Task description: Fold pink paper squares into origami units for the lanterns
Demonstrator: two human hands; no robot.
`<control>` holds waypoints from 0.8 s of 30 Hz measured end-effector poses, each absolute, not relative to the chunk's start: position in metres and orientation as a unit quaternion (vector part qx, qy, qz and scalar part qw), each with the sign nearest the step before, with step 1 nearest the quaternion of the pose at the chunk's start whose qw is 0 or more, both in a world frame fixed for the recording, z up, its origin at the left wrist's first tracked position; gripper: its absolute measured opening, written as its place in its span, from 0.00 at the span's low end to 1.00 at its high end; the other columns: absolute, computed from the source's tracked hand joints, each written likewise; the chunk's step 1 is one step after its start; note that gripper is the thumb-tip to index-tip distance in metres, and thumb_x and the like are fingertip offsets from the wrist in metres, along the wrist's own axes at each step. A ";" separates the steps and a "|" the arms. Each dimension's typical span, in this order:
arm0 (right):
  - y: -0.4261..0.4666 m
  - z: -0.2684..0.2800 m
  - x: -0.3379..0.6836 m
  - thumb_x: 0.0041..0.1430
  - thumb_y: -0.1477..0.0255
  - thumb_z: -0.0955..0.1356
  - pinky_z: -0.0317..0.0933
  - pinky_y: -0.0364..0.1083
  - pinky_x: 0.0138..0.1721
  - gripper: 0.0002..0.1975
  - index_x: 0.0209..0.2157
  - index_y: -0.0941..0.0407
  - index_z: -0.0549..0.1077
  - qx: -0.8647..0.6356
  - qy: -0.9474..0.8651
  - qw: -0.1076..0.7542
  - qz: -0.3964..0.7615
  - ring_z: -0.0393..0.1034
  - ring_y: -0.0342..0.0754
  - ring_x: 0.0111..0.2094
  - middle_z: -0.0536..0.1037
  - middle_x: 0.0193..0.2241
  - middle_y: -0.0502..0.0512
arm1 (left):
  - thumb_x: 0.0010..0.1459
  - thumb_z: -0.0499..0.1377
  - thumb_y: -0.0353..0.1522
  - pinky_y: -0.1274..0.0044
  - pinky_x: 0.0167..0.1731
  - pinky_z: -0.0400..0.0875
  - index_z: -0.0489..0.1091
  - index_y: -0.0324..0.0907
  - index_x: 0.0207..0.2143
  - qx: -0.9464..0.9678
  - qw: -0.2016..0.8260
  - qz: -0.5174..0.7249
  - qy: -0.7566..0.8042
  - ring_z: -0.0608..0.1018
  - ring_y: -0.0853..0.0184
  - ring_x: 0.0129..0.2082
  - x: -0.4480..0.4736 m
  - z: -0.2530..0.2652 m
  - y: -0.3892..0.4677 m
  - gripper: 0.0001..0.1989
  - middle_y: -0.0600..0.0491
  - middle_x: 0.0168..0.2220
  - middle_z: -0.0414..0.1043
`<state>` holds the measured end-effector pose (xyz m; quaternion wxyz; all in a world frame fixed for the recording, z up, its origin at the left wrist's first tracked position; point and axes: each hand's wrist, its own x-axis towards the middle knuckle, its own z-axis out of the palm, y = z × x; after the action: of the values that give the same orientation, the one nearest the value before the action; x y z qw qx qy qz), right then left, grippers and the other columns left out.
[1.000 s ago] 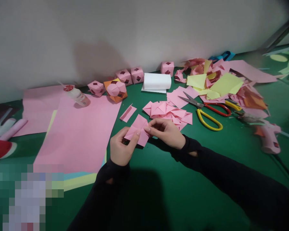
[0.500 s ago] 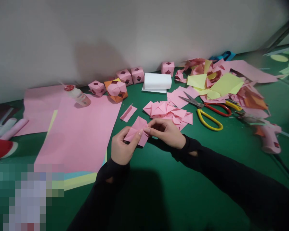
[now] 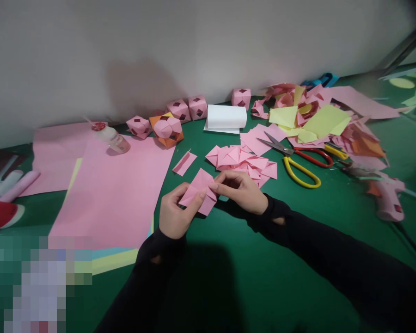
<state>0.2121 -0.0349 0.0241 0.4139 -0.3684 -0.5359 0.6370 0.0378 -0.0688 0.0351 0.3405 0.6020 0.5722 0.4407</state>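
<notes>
A creased piece of pink origami paper [image 3: 201, 180] is held up between both hands above the green table. My left hand [image 3: 176, 210] grips its left side, thumb laid across the front and the fingers hidden behind. With thumb and forefinger, my right hand [image 3: 241, 192] pinches the paper's right corner. Just behind my right hand lies a heap of folded pink paper pieces [image 3: 234, 157]. A small folded pink strip [image 3: 185, 163] rests beyond the held paper, a little to the left.
Scissors [image 3: 287, 150] with red and yellow handles lie right of the heap, near paper scraps [image 3: 319, 122] and a pink glue gun [image 3: 390, 196]. Pink paper cubes [image 3: 197, 107] and a white roll [image 3: 227, 117] line the wall. A bottle [image 3: 114, 141] lies on pink sheets [image 3: 114, 194] at left.
The held paper has turned slightly and its lower edge now reaches a bit further down. Both hands keep nearly the same place and grip.
</notes>
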 end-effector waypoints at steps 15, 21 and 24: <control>-0.037 0.023 0.209 0.56 0.64 0.72 0.61 0.42 0.27 0.12 0.28 0.57 0.71 -0.367 -0.550 0.454 0.597 0.65 0.40 0.24 0.71 0.22 0.47 | 0.53 0.63 0.38 0.78 0.24 0.64 0.73 0.40 0.24 0.597 0.394 0.440 0.542 0.69 0.71 0.23 0.037 0.038 -0.068 0.11 0.56 0.22 0.70; -0.038 0.024 0.209 0.56 0.63 0.72 0.61 0.42 0.26 0.12 0.28 0.57 0.71 -0.370 -0.551 0.460 0.591 0.65 0.40 0.24 0.70 0.21 0.47 | 0.53 0.63 0.37 0.78 0.26 0.65 0.73 0.40 0.24 0.604 0.390 0.431 0.545 0.70 0.70 0.23 0.036 0.038 -0.067 0.10 0.55 0.23 0.71; -0.037 0.024 0.209 0.58 0.63 0.70 0.61 0.42 0.27 0.13 0.28 0.57 0.71 -0.369 -0.548 0.465 0.590 0.66 0.40 0.24 0.70 0.21 0.47 | 0.54 0.62 0.37 0.78 0.25 0.65 0.74 0.40 0.25 0.613 0.391 0.415 0.547 0.69 0.70 0.23 0.035 0.039 -0.066 0.10 0.55 0.23 0.71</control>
<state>0.2086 -0.0373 0.0239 0.4645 -0.3691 -0.5480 0.5896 0.0348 -0.0664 0.0385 0.3911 0.6130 0.5469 0.4149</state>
